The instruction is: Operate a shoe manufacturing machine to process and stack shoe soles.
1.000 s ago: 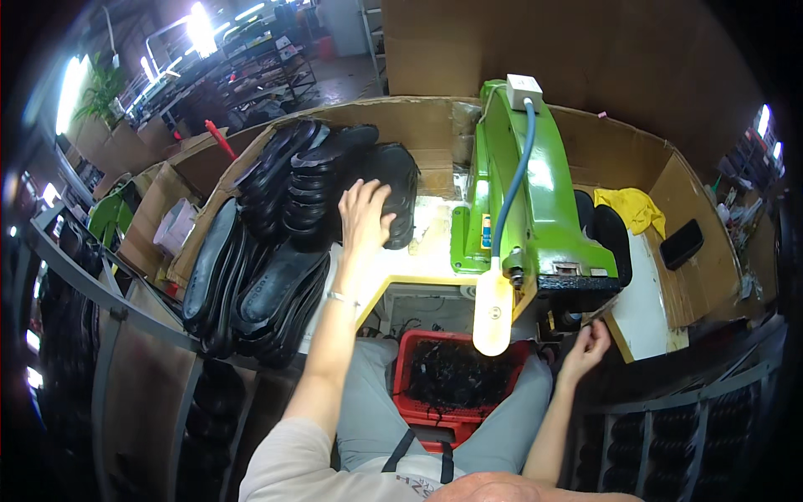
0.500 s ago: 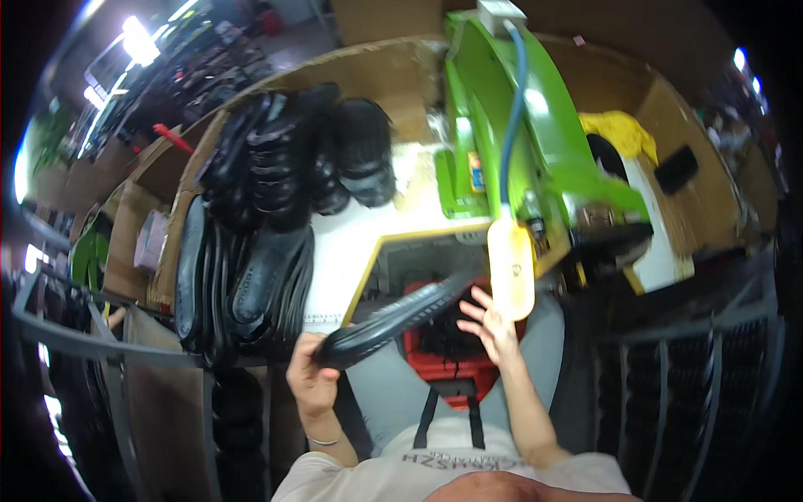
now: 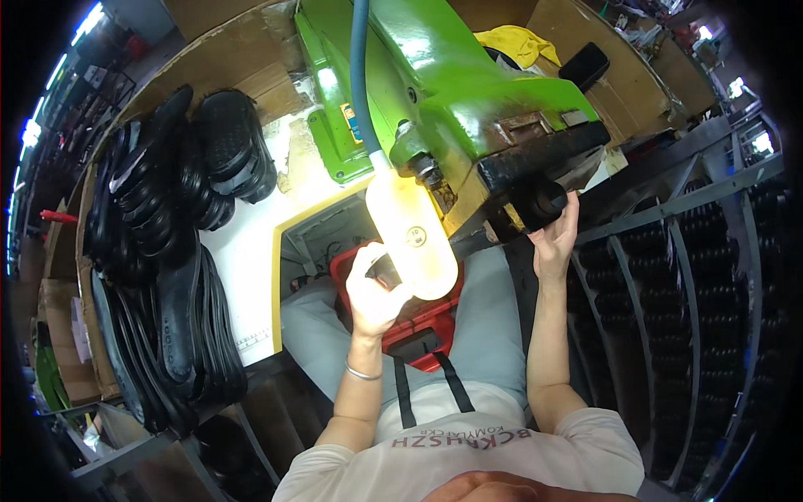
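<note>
While the left hand [image 3: 372, 294] curls beside the lamp [image 3: 414, 234], the right hand [image 3: 555, 241] meets the green machine [image 3: 468, 109], both grips unreadable, apparently mid-positioning, the next move wanting steadiness

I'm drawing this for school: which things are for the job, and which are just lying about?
Probably the job:
- big green metal machine
- glowing yellow oblong lamp
- stacked black shoe soles

Probably just lying about:
- crumpled yellow cloth
- black rectangular phone-like object

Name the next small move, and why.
Probably ease the left hand clear of the glowing lamp: the lamp partly hides its fingers, so any grip is unclear, while the right hand is close by the green machine.
</note>
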